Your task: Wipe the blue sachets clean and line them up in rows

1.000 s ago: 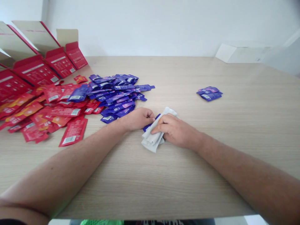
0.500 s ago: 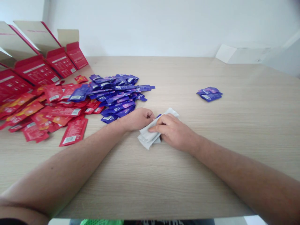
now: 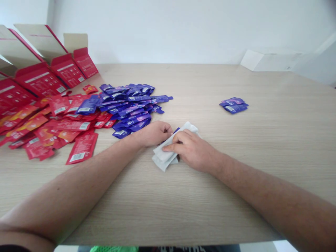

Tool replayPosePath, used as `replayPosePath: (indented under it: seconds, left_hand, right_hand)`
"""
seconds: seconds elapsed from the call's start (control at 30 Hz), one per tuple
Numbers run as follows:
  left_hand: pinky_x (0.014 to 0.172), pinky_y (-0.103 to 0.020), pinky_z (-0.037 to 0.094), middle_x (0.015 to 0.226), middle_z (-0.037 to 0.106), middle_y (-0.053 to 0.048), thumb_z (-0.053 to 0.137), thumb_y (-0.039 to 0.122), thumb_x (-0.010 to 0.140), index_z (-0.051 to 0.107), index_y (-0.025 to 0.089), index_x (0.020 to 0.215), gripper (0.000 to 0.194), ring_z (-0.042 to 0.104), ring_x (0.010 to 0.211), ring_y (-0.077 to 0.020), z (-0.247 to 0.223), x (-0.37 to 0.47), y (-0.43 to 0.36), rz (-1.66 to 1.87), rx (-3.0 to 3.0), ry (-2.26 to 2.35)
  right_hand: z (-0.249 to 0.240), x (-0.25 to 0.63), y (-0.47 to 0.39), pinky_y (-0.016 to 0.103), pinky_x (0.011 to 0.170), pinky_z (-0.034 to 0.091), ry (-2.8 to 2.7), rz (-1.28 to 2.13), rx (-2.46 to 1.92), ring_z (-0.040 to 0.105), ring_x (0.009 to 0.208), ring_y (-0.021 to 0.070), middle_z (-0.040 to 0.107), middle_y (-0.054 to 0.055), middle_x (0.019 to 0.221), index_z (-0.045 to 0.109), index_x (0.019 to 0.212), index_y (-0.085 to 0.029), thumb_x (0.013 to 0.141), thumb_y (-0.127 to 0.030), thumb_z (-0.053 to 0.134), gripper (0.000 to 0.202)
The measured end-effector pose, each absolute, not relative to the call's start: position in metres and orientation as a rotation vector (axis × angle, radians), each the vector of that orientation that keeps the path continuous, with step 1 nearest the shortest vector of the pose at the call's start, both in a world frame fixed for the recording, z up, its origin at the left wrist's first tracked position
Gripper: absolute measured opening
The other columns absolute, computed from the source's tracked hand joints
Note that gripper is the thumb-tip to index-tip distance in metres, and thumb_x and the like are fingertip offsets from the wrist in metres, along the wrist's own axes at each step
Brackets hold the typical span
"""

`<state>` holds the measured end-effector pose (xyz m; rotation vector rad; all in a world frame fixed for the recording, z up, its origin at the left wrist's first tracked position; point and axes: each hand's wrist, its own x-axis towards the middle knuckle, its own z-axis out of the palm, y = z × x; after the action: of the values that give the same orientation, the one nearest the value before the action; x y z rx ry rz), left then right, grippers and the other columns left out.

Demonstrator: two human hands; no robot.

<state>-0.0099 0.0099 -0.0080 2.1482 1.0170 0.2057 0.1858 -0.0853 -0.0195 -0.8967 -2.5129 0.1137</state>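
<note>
My right hand (image 3: 193, 148) pinches a folded white cloth or wipe (image 3: 161, 155) over the tabletop in front of me. A purple sachet (image 3: 177, 129) shows only as a small edge behind the white cloth. Against that sachet my left hand (image 3: 159, 133) is closed, fingers curled at its left side; most of the sachet is hidden by the cloth and hands. Just beyond my left hand lies a heap of purple sachets (image 3: 133, 112) with white barcode labels.
Red and orange sachets (image 3: 76, 126) are piled at the left, beside several open red cartons (image 3: 40, 80). A pair of purple sachets (image 3: 233, 105) lies on the wooden table (image 3: 168, 203) at the right. A white box (image 3: 273, 61) stands at the back right by the wall.
My right hand and the white cloth have slid slightly toward me and to the left. My left hand stays nearly in place.
</note>
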Motion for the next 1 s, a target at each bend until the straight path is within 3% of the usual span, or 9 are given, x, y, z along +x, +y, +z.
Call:
replayPosePath:
  seconds: [0.27,0.4,0.57,0.77,1.0]
  left_hand:
    - [0.054,-0.02,0.039,0.071,0.069,0.002,0.055,0.032,0.083,0.07,0.019,0.082,0.02,0.058,0.061,-0.011,-0.009,-0.01,0.011,0.192,2.165,1.008]
    - [0.054,-0.02,0.039,0.073,0.069,0.002,0.055,0.032,0.083,0.069,0.019,0.08,0.02,0.059,0.064,-0.0116,-0.009,-0.01,0.01,0.249,2.192,1.03]
    - [0.052,-0.021,0.038,0.069,0.067,0.002,0.055,0.031,0.083,0.07,0.019,0.081,0.019,0.056,0.059,-0.0107,-0.008,-0.01,0.01,0.209,2.152,0.992]
    - [0.049,-0.02,0.037,0.069,0.067,0.002,0.057,0.034,0.083,0.068,0.019,0.08,0.019,0.055,0.057,-0.0104,-0.007,-0.01,0.009,0.233,2.114,1.032]
    - [0.048,-0.019,0.038,0.064,0.063,0.002,0.057,0.034,0.087,0.067,0.018,0.082,0.02,0.053,0.054,-0.0093,-0.004,-0.01,0.01,0.22,2.09,0.996]
  right_hand:
    - [-0.02,0.185,-0.087,0.041,0.089,0.047,-2.537,0.093,-0.893,0.052,0.1,0.0232,0.061,0.007,0.103,0.069,0.126,-0.028,0.101,-0.021,0.051,0.031]
    - [-0.021,0.187,-0.085,0.041,0.09,0.047,-2.465,0.093,-0.962,0.052,0.099,0.0232,0.06,0.009,0.102,0.069,0.125,-0.025,0.099,-0.016,0.052,0.033]
    - [-0.02,0.187,-0.084,0.041,0.089,0.046,-2.533,0.097,-0.892,0.052,0.1,0.0235,0.061,0.007,0.103,0.068,0.126,-0.03,0.099,-0.021,0.055,0.032]
    - [-0.023,0.195,-0.078,0.041,0.091,0.047,-2.402,0.167,-0.942,0.055,0.099,0.0228,0.061,0.008,0.103,0.071,0.121,-0.025,0.09,-0.004,0.056,0.04]
    - [-0.017,0.195,-0.08,0.039,0.093,0.048,-2.552,0.267,-0.781,0.056,0.102,0.0219,0.063,0.008,0.103,0.072,0.112,-0.023,0.093,-0.011,0.057,0.027]
